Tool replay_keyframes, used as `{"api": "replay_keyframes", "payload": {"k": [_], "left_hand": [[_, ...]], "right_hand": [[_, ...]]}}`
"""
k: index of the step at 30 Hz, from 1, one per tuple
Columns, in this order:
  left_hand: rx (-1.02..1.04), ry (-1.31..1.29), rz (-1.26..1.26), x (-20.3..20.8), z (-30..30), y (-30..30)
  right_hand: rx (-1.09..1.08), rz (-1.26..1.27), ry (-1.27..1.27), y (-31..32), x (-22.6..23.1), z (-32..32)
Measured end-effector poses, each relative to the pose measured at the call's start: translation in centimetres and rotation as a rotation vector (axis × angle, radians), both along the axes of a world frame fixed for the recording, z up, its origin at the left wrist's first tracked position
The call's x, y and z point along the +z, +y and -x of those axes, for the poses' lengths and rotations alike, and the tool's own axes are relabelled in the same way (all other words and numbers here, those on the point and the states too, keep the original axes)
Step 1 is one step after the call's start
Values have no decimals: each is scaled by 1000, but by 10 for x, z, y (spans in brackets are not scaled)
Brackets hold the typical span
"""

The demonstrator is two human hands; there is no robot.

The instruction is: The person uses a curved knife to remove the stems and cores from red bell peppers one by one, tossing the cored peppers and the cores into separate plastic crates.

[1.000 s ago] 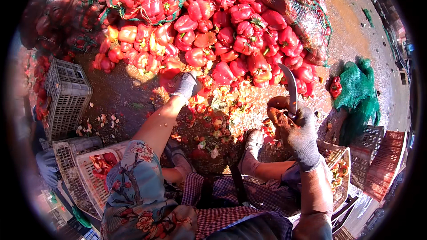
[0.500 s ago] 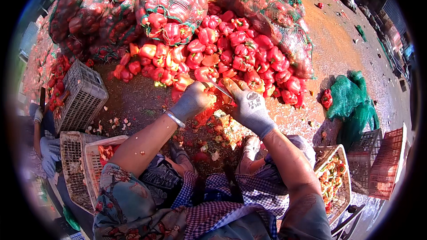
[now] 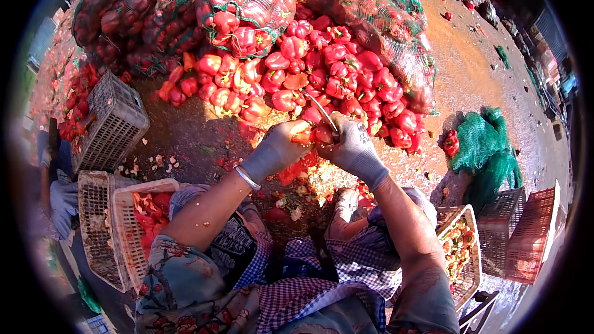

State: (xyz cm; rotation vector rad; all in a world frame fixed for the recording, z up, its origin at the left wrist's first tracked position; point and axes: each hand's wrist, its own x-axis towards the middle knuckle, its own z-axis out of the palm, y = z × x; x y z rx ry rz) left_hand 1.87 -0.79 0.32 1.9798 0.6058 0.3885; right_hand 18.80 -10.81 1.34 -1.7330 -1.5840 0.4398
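Note:
In front of me my left hand (image 3: 279, 150), in a grey glove, is closed around a red bell pepper (image 3: 302, 132). My right hand (image 3: 352, 149), gloved alike, grips a knife (image 3: 322, 112) whose thin, curved blade points up and away to the left. The two hands almost meet, and reddish pepper flesh shows between them; whether it is one piece or two I cannot tell. Just beyond them spreads a heap of loose red bell peppers (image 3: 337, 71). Scraps of pepper (image 3: 296, 213) litter the wet ground below my hands.
Mesh sacks of peppers (image 3: 247, 3) stand behind the heap. A crate of red pepper pieces (image 3: 121, 210) is by my left leg, a crate of cores and trimmings (image 3: 473, 235) by my right. Green netting (image 3: 479, 142) lies at right. Another person's gloved hand (image 3: 62, 207) shows at far left.
Both hands have drawn slightly closer together and nearer to me. The knife blade has swung from lying between the hands to pointing up and away above them.

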Motion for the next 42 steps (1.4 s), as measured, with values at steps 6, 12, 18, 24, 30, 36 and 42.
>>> {"api": "replay_keyframes", "payload": {"k": [6,12,18,24,30,36,42], "left_hand": [[26,-172,-198,-18,-7,8],[157,-246,-47,-28,-10,13],[138,-182,3,-4,-12,11],[150,-186,34,0,-15,11],[280,-214,-75,-18,-23,15],[250,-165,-35,-13,-25,17],[212,-271,79,-6,-27,15]], "right_hand": [[-47,88,173,10,-3,-1],[-81,69,494,19,9,4],[-184,128,799,20,7,7],[-235,67,850,22,7,14],[-340,74,978,23,17,22],[-351,-52,1028,29,1,20],[-391,-10,1147,28,6,21]]}}
